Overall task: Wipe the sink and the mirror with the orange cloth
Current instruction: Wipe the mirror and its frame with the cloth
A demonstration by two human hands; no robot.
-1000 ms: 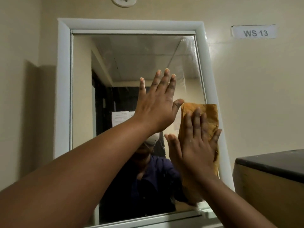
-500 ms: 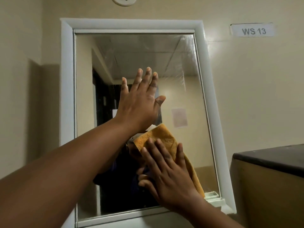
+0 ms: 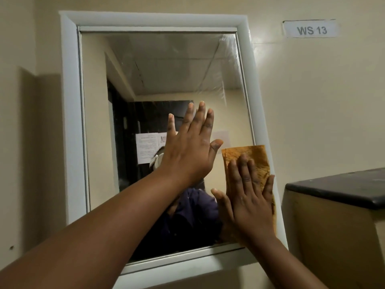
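Note:
A mirror [image 3: 166, 65] in a white frame [image 3: 70, 113] hangs on the cream wall in front of me. My left hand [image 3: 187, 149] lies flat on the glass near its middle, fingers straight and pointing up. My right hand [image 3: 248, 197] presses the orange cloth [image 3: 248, 155] flat against the glass at the lower right, over the frame's right edge. The cloth's top shows above my fingers and its lower part hangs behind my palm. The sink is out of view.
A cream cabinet with a dark top [image 3: 337, 186] stands close on the right, just beside the mirror frame. A label reading WS 13 [image 3: 311, 29] is stuck on the wall at upper right. A wall corner juts out at the left [image 3: 27, 142].
My right hand has slid the cloth from the mirror's lower middle back to its right edge and slightly up. My left hand has stayed flat on the glass.

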